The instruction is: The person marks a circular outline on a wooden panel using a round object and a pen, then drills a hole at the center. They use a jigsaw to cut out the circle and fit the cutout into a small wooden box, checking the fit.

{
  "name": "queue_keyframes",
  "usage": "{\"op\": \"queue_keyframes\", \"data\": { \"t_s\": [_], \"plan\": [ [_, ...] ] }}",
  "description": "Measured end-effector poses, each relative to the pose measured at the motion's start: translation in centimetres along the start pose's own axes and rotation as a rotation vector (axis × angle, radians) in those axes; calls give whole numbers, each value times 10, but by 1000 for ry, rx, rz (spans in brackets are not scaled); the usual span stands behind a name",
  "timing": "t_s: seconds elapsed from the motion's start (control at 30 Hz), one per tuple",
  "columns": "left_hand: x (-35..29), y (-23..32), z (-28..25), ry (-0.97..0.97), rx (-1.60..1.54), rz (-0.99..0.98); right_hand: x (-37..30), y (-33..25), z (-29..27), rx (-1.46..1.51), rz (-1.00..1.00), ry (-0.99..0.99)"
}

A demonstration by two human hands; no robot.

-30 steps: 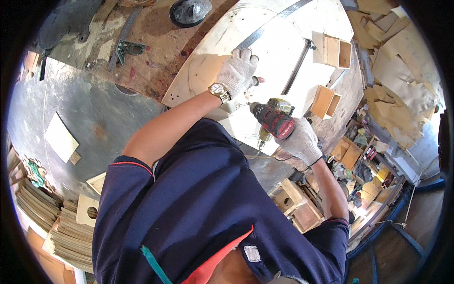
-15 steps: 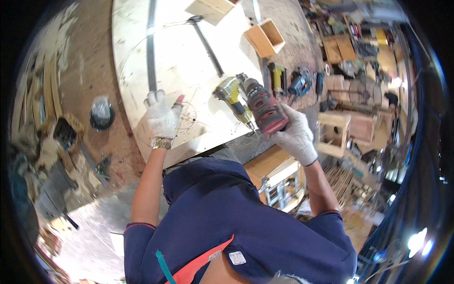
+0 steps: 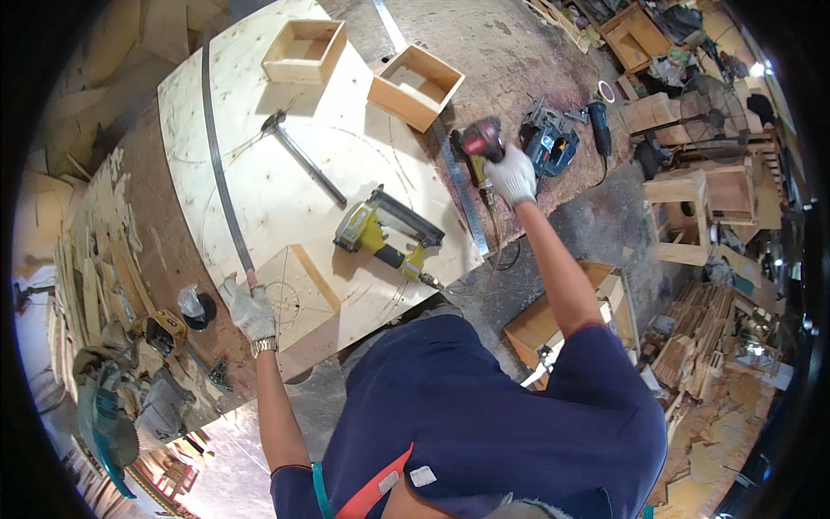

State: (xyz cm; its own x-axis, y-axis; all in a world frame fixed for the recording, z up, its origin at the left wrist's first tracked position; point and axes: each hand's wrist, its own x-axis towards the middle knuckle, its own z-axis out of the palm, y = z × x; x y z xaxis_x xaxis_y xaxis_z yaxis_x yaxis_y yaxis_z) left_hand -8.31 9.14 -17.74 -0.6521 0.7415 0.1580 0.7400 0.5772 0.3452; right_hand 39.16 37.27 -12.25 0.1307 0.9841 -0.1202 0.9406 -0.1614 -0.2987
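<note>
My left hand (image 3: 250,313), in a white knitted glove, grips the left corner of a wooden box (image 3: 298,298); a pencilled circle marks its light face. The thumb tip is bare, and some fingers are hidden at the box's edge. Out to the right, my gloved right hand (image 3: 512,176) is closed on a red and black cordless drill (image 3: 482,138). The drill is right over a yellow tool (image 3: 478,170) that it partly covers. On the plywood sheet (image 3: 285,190), a yellow and black nail gun (image 3: 389,235) lies between my hands, with a hammer (image 3: 304,159) beyond it.
Two open wooden boxes, one on the left (image 3: 304,54) and one on the right (image 3: 417,86), stand at the far side. A blue jigsaw (image 3: 549,143) sits right of the drill. Flat metal strips (image 3: 216,147) cross the sheet. Wood scraps (image 3: 700,320) lie at right.
My right hand has carried the drill away to the far right, beside the jigsaw. The nail gun now shows fully on the sheet. My left hand stays at the wooden box as the view shifts.
</note>
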Motion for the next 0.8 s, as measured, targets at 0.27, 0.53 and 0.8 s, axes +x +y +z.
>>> {"op": "queue_keyframes", "data": {
  "t_s": [0.27, 0.53, 0.8],
  "plan": [
    [4, -14, 17, 31, -4, -48, 178, 36, 44, -56, -11, 62],
    [-17, -27, 1, 52, -12, -125, 175, 182, 37, -24, 485, 471],
    [-12, -12, 2, 25, 35, -147, 204, 317, 55, 1561, 435, -253]
  ]
}}
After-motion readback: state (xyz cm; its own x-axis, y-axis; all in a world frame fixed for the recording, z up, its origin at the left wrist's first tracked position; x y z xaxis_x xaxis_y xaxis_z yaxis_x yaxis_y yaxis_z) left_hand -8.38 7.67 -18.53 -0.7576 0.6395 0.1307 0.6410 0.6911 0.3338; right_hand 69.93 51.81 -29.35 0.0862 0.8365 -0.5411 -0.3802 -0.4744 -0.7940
